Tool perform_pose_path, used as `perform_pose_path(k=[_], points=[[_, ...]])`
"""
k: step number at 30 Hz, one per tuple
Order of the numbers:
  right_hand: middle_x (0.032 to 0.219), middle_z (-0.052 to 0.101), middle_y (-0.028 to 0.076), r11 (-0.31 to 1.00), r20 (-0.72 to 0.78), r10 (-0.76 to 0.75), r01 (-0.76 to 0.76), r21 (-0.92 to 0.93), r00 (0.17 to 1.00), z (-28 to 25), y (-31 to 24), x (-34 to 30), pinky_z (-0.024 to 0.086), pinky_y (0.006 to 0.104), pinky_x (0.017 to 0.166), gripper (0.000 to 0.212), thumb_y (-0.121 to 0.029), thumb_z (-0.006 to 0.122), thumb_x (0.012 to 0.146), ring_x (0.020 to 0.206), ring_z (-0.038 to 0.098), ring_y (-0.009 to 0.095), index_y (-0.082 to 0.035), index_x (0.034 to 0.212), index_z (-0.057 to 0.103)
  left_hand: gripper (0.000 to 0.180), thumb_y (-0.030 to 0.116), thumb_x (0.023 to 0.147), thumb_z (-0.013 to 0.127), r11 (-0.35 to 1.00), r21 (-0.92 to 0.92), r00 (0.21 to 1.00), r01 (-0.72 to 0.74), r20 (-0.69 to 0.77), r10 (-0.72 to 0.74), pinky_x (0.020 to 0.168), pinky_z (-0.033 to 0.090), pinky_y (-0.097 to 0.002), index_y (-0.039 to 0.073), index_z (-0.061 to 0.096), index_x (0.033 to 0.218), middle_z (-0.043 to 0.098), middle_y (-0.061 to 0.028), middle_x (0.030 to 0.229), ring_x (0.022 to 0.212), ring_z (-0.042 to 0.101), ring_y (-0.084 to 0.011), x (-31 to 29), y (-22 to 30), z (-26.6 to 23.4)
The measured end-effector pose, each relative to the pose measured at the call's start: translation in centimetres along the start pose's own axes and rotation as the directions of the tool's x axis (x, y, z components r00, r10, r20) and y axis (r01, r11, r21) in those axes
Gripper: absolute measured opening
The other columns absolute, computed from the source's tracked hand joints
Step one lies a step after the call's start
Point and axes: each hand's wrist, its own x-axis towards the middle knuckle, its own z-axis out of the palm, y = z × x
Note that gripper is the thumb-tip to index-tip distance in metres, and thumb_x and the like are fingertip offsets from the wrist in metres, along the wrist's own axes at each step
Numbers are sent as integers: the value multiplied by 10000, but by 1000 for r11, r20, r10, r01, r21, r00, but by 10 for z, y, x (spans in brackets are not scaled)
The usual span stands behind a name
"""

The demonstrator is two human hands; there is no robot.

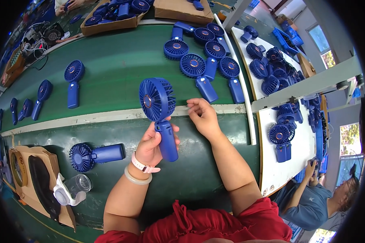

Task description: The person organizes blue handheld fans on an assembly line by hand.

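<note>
In my left hand point(150, 145) is a blue handheld fan point(157, 99), held upright by its handle with the round grille tilted to the left. A pink watch and a pale bangle circle that wrist. My right hand point(204, 117) is to the right of the fan, apart from it, over the pale strip along the belt's near edge. Its fingers are curled, and I cannot make out anything in them. Another blue handheld fan point(97, 156) lies on its side on the dark green bench, left of my left hand.
Several blue fans lie at the right of the green belt point(121, 52); others stretch leftward. Cardboard boxes point(109, 24) stand beyond it. At lower left are a clear cup point(79, 184) and a cardboard tray point(61, 162). A white table point(267, 174) with fans and a co-worker point(312, 206) are at right.
</note>
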Motion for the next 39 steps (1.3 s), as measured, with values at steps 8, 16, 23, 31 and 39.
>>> perform_pose_path(k=[8, 16, 23, 31, 39], points=[[920, 555, 77, 996, 28, -26, 28, -85, 999, -1, -7, -2, 468, 248, 676, 241, 33, 564, 773, 785, 564, 149, -18, 1008, 578, 393, 227, 888, 557, 961, 277, 973, 9, -225, 55, 815, 490, -342, 58, 405, 1209, 540, -150, 1154, 929, 597, -229, 5, -3, 10], [930, 561, 104, 977, 141, -146, 165, -134, 979, 7, -24, -11, 485, 271, 730, 216, 30, 554, 788, 834, 583, 188, -4, 1000, 569, 368, 184, 889, 551, 973, 227, 953, -51, -281, 115, 831, 487, -358, 65, 413, 1209, 550, -147, 1143, 956, 594, -245, 4, 0, 7], [815, 592, 27, 994, 230, 35, -57, 90, 973, 8, -24, -18, 447, 214, 616, 118, -56, 590, 822, 720, 557, 85, -25, 935, 598, 384, 184, 899, 523, 985, 141, 951, -99, -277, 135, 868, 462, -362, 76, 398, 1245, 536, -147, 1162, 994, 578, -245, 5, 0, 10], [730, 625, 91, 993, 448, 7, 47, -111, 894, 13, -47, -20, 454, 310, 585, 137, -148, 599, 818, 662, 599, 200, -21, 780, 565, 429, 198, 871, 485, 995, 22, 992, -93, -84, 95, 867, 432, -335, 67, 387, 1268, 550, -138, 1100, 988, 546, -230, 0, 2, -7], [826, 581, 88, 938, 693, 103, -301, 171, 714, 8, -48, -31, 458, 258, 491, 493, -372, 571, 861, 632, 588, 141, 9, 1133, 416, 409, 239, 906, 490, 851, 524, 953, 22, -267, 140, 848, 452, -337, 49, 388, 1254, 519, -92, 1111, 960, 542, -193, 2, -1, 15]])
